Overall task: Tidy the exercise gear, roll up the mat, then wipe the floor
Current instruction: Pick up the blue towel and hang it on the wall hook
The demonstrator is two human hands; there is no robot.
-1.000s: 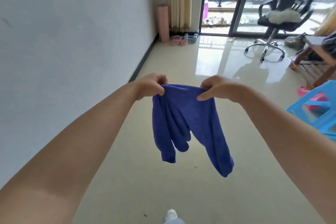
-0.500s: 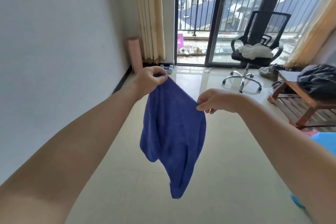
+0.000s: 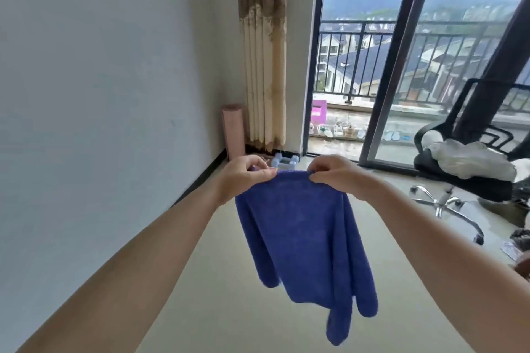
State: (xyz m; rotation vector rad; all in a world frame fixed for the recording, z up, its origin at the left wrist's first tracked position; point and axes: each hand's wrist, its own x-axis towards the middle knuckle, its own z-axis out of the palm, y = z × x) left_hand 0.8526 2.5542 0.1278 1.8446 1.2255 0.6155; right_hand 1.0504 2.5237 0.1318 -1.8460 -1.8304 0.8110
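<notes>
A blue cloth [image 3: 301, 241] hangs in the air in front of me, held by its top edge. My left hand [image 3: 243, 176] pinches the left part of that edge and my right hand [image 3: 337, 173] pinches the right part, the two hands close together. Far off in the corner a rolled pink mat [image 3: 233, 132] stands upright against the wall. Light blue dumbbells [image 3: 284, 161] lie on the floor beside it, partly hidden behind my hands.
A white wall runs along the left. A beige curtain [image 3: 265, 66] hangs by the open balcony door [image 3: 344, 94]. A black office chair [image 3: 470, 163] with white cloth on its seat stands at the right. Pale tiled floor [image 3: 223, 295] stretches below the cloth.
The view has tilted up toward the balcony. My hands have come level and closer together on the cloth's top edge, and the cloth now hangs flatter and wider.
</notes>
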